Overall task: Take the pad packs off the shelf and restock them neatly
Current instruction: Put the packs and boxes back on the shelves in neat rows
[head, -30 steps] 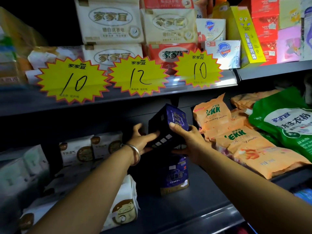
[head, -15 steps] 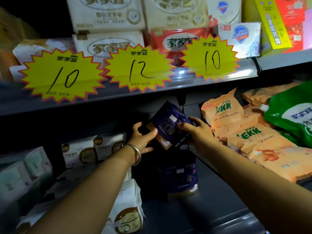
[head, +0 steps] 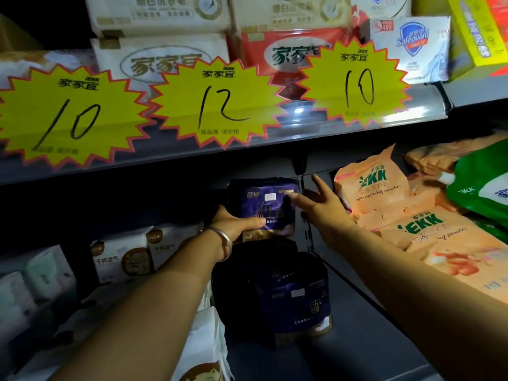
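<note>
A dark purple pad pack (head: 265, 206) stands upright deep on the lower shelf, its front facing me. My left hand (head: 235, 225) grips its lower left corner, thumb across the front. My right hand (head: 320, 202) is spread flat beside the pack's right edge, fingertips touching its upper right corner. A second dark purple pad pack (head: 295, 301) stands lower and nearer on the grey shelf floor (head: 343, 350), beside a dark pack that I cannot make out.
White pad packs (head: 129, 257) line the shelf to the left, another white pack (head: 204, 350) lies under my left forearm. Orange washing-powder bags (head: 406, 215) and a green bag (head: 483, 188) fill the right. Yellow price stars (head: 220, 103) hang on the upper shelf edge.
The pack was tilted and held in both hands; now it stands upright farther back, my left hand holds its bottom corner and my right hand has let go and spread flat against it.
</note>
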The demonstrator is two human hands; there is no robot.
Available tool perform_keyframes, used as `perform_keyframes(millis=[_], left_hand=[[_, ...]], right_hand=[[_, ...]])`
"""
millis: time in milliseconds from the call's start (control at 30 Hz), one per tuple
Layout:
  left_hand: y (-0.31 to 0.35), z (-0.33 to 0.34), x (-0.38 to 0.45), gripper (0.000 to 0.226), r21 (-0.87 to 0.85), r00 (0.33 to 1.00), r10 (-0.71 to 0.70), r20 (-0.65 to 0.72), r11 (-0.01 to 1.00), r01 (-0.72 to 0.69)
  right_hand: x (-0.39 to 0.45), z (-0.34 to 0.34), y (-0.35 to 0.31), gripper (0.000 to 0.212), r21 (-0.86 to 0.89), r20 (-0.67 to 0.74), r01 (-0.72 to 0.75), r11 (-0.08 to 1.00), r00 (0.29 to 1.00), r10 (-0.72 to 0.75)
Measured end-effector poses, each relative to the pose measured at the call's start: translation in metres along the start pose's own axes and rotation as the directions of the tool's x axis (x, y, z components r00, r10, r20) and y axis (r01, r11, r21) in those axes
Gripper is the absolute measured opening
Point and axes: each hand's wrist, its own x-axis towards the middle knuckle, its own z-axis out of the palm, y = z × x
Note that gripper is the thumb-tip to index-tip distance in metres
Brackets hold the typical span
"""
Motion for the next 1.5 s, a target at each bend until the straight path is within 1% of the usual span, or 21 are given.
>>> perform_keyframes(millis=[67,100,133,233,267,300,333,367,500,600,700,833,933,1000,1033,1100,1167,1233,1367,1433,1500], left_hand=[[-0.008,0.008,0.015,0.098,-0.04,0.992,0.0,-0.13,0.999,-0.005],[-0.012,0.011,0.023,0.109,-0.031,0.987,-0.009,-0.158,1.0,0.004],[-0.015,0.013,0.029,0.113,-0.03,0.986,-0.019,-0.168,0.999,0.014],[-0.025,0.018,0.042,0.106,-0.077,0.987,-0.046,-0.155,0.996,0.035],[-0.029,0.021,0.046,0.104,-0.048,0.984,-0.066,-0.164,0.997,0.059],[-0.034,0.022,0.051,0.103,0.034,0.976,-0.08,-0.204,0.995,0.089],[-0.038,0.023,0.055,0.102,0.115,0.965,-0.084,-0.248,0.987,0.115],[-0.041,0.024,0.059,0.1,0.15,0.955,-0.079,-0.286,0.981,0.126],[-0.053,0.025,0.073,0.094,0.176,0.94,-0.106,-0.324,0.97,0.17],[-0.056,0.027,0.081,0.09,0.217,0.939,-0.112,-0.326,0.957,0.19],[-0.058,0.028,0.085,0.085,0.287,0.938,-0.111,-0.328,0.934,0.211],[-0.059,0.029,0.083,0.083,0.359,0.935,-0.116,-0.336,0.902,0.24],[-0.054,0.033,0.071,0.098,0.405,0.939,-0.143,-0.314,0.874,0.268],[-0.05,0.037,0.054,0.108,0.465,0.943,-0.144,-0.299,0.841,0.275],[-0.049,0.038,0.046,0.106,0.487,0.947,-0.126,-0.294,0.833,0.262],[-0.047,0.037,0.025,0.083,0.553,0.956,-0.038,-0.29,0.809,0.199],[-0.042,0.037,-0.003,0.058,0.665,0.965,0.072,-0.253,0.737,0.119],[-0.036,0.039,-0.039,0.046,0.736,0.969,0.141,-0.204,0.675,0.056],[-0.03,0.052,-0.13,0.037,0.831,0.945,0.316,-0.087,0.546,-0.106],[-0.038,0.062,-0.176,0.038,0.859,0.93,0.367,-0.014,0.481,-0.177],[-0.05,0.074,-0.217,0.039,0.876,0.91,0.411,0.058,0.416,-0.244]], right_hand=[[0.004,-0.003,0.012,0.068,-0.159,-0.061,-0.043,0.986,0.998,0.033],[0.005,-0.006,0.019,0.06,-0.219,-0.072,-0.069,0.973,0.996,0.055],[0.006,-0.01,0.026,0.053,-0.27,-0.078,-0.099,0.958,0.994,0.08],[0.005,-0.027,0.045,0.037,-0.432,-0.064,-0.155,0.889,0.988,0.141],[0.005,-0.032,0.05,0.035,-0.492,-0.05,-0.156,0.857,0.987,0.151],[0.006,-0.037,0.055,0.035,-0.551,-0.032,-0.147,0.822,0.987,0.155],[0.006,-0.041,0.058,0.036,-0.608,-0.012,-0.131,0.783,0.988,0.156],[0.007,-0.044,0.061,0.037,-0.663,0.01,-0.11,0.741,0.988,0.156],[0.009,-0.051,0.067,0.037,-0.853,0.119,0.015,0.521,0.979,0.167],[0.012,-0.054,0.076,0.04,-0.913,0.167,0.074,0.401,0.965,0.203],[0.015,-0.054,0.085,0.04,-0.933,0.22,0.137,0.333,0.949,0.224],[0.009,-0.051,0.087,0.033,-0.94,0.263,0.2,0.277,0.941,0.214],[0.001,-0.051,0.085,0.026,-0.945,0.259,0.203,0.258,0.944,0.206],[-0.011,-0.053,0.076,0.028,-0.956,0.239,0.192,0.223,0.949,0.207],[-0.019,-0.054,0.07,0.031,-0.963,0.222,0.181,0.197,0.952,0.212],[-0.038,-0.057,0.055,0.038,-0.977,0.197,0.174,0.122,0.956,0.216],[-0.062,-0.061,0.041,0.036,-0.982,0.189,0.181,0.055,0.961,0.2],[-0.09,-0.065,0.029,0.034,-0.982,0.187,0.186,0.02,0.969,0.162],[-0.156,-0.079,0.015,0.046,-0.974,0.228,0.228,0.011,0.968,0.101],[-0.193,-0.087,0.013,0.048,-0.972,0.233,0.236,-0.011,0.966,0.11],[-0.232,-0.098,0.016,0.047,-0.967,0.251,0.254,-0.03,0.965,0.071]])
